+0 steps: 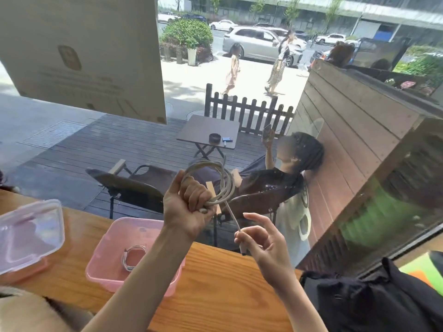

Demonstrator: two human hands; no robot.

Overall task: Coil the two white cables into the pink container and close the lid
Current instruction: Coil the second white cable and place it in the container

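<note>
At a wooden counter (215, 295) facing a street-side window, a person raises both bare hands above an open pink container (105, 279). The left hand (189, 209) is fisted around a white cable (223, 180), gathered into several loops that stand up above the knuckles; the bundle is clamped where the loops cross at the bottom. From that crossing, 1 loose tail of the same cable runs down and to the right to the right hand (266, 245), whose thumb and forefinger pinch it just above the dark-tipped plug, the other fingers spread open.

A 2nd white cable, the coiled cable (133, 257), already lies in a small ring on the floor of the container, partly hidden behind the left forearm. The container sits on the counter just below the left arm. Its clear lid (28, 236) rests off to the left on the same counter, apart from the container and not fitted.

A dark bag (374, 298) lies on the counter at the right. Beyond the glass, a seated person holds up a phone on a wooden deck beside a small table (208, 130).
</note>
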